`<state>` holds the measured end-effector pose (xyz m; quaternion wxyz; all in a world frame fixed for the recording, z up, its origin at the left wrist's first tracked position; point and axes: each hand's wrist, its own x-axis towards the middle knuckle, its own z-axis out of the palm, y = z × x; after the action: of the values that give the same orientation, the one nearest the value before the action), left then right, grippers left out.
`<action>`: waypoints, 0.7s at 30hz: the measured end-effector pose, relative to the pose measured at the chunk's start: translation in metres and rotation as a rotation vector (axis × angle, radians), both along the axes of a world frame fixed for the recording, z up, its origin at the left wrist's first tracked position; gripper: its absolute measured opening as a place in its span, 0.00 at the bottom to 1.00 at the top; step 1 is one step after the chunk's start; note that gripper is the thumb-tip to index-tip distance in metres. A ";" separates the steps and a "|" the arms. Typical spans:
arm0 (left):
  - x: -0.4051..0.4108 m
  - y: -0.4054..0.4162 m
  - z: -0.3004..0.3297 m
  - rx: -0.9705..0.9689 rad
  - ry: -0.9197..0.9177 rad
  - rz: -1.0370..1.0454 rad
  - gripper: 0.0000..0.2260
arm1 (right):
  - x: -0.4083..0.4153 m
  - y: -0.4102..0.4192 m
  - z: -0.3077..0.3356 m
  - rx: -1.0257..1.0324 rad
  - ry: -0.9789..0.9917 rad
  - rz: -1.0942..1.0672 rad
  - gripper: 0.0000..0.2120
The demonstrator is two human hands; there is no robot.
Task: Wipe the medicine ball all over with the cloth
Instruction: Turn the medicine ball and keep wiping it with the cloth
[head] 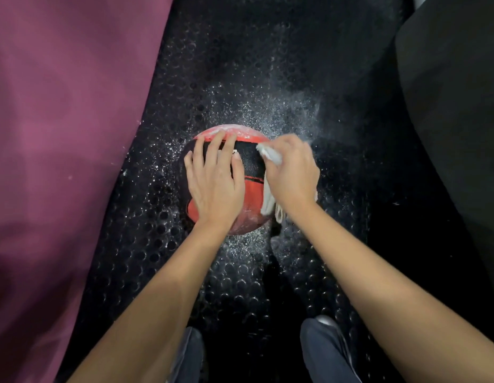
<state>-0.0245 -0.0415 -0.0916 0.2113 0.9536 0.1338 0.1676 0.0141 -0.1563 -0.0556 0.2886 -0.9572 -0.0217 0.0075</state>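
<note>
A red and black medicine ball (252, 172) sits on the black studded floor mat, its far edge dusted with white powder. My left hand (214, 179) lies flat on top of the ball with fingers spread and straight, pressing it. My right hand (291, 175) grips a white cloth (269, 201) against the ball's right side; part of the cloth sticks out above the fingers and a fringe hangs below the wrist. The ball's right flank is hidden by that hand.
White powder (267, 111) is scattered over the black studded mat (240, 286) around the ball. A large maroon padded surface (60, 134) fills the left side. A dark object (458, 106) stands at the right. My feet in dark shoes (323, 349) are at the bottom.
</note>
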 end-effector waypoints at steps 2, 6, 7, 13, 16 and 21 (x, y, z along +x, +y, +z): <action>0.006 0.002 0.002 -0.013 0.009 0.018 0.20 | -0.019 -0.004 0.001 0.028 -0.027 0.016 0.11; 0.000 0.002 0.001 -0.013 0.005 -0.001 0.20 | -0.043 -0.010 -0.004 0.005 -0.078 0.024 0.12; -0.003 0.001 0.000 -0.002 0.003 -0.019 0.20 | -0.034 -0.009 -0.004 0.000 -0.082 -0.002 0.11; 0.005 -0.001 0.002 0.001 -0.005 0.020 0.20 | -0.008 -0.002 -0.002 0.008 -0.043 -0.022 0.09; 0.007 0.001 0.001 0.001 -0.004 0.029 0.20 | -0.044 -0.006 -0.003 -0.031 -0.133 0.057 0.12; -0.002 -0.006 -0.001 0.036 0.002 -0.020 0.20 | -0.012 0.000 0.001 -0.088 -0.142 0.043 0.08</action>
<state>-0.0260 -0.0473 -0.0924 0.1959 0.9587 0.1213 0.1670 0.0021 -0.1564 -0.0542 0.2440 -0.9663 -0.0622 -0.0531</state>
